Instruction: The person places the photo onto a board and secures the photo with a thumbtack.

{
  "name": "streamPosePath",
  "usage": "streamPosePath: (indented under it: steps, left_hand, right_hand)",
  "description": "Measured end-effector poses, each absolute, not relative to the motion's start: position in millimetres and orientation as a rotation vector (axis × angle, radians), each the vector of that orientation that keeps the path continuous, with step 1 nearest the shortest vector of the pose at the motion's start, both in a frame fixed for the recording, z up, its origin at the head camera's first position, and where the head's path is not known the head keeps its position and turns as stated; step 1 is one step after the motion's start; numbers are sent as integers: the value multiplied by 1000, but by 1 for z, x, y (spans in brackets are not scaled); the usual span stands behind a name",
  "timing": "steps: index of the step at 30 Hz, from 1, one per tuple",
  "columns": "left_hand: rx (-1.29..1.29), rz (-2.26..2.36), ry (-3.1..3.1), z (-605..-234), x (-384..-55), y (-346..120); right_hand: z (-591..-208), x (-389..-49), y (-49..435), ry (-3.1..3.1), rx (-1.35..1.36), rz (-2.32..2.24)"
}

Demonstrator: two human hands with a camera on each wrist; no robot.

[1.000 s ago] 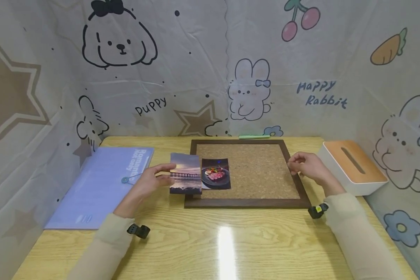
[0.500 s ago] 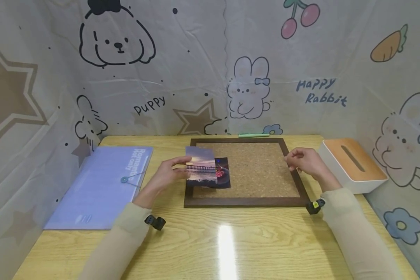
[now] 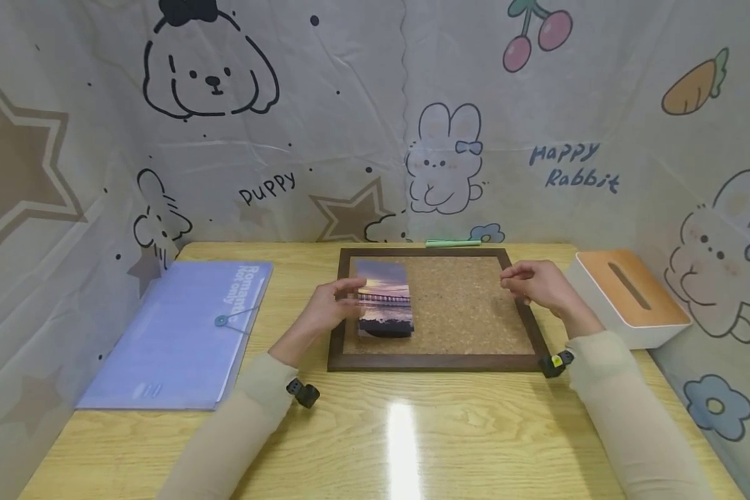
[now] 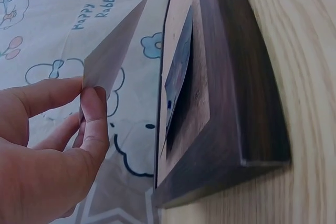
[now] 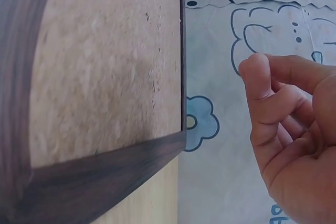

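Observation:
My left hand [image 3: 325, 309] pinches a photo print [image 3: 384, 298] of a pier at sunset by its left edge. In the left wrist view the same photo print [image 4: 113, 48] shows its pale back, held above the corkboard and apart from it. A second photo [image 4: 179, 72], with a dish on it, lies on the cork, its edge lifted; from the head view the pier photo hides nearly all of it. Over the right side of the corkboard [image 3: 469, 305] hovers my right hand [image 3: 537, 286], fingers curled, thumb against forefinger. Nothing shows between its fingertips [image 5: 257, 69].
A dark wooden frame [image 3: 437, 362] borders the corkboard. To the left lies a lilac document folder [image 3: 175, 333] with a string closure. At the right stands a white box [image 3: 625, 295] with a slotted wooden lid. Green sticks [image 3: 453, 244] lie behind the board.
My left hand has carried the pier photo rightward, from the board's left edge to over the dish photo. The right hand has shifted slightly left over the frame.

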State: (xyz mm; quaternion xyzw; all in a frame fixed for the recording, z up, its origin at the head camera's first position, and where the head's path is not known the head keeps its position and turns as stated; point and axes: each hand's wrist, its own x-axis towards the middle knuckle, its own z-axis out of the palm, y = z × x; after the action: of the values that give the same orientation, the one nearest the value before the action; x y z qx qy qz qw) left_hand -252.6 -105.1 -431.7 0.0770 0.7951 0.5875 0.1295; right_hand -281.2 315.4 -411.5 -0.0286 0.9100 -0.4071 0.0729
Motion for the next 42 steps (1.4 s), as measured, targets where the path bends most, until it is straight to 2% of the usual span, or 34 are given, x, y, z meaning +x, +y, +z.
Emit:
streamPosePath:
  steps: [13,29,42]
  left_hand:
    - [249,1830,2161,-439,-260,-61]
    - [255,1735,2194,-441,-267,4]
    - [224,1737,2222,-458,-269,41]
  right_hand:
    - [-407,-285,304,2768,-123,-1170]
    - [-402,-292,298,2742,-89,-1172]
    - [-406,-296,292,2728,-97,-1156]
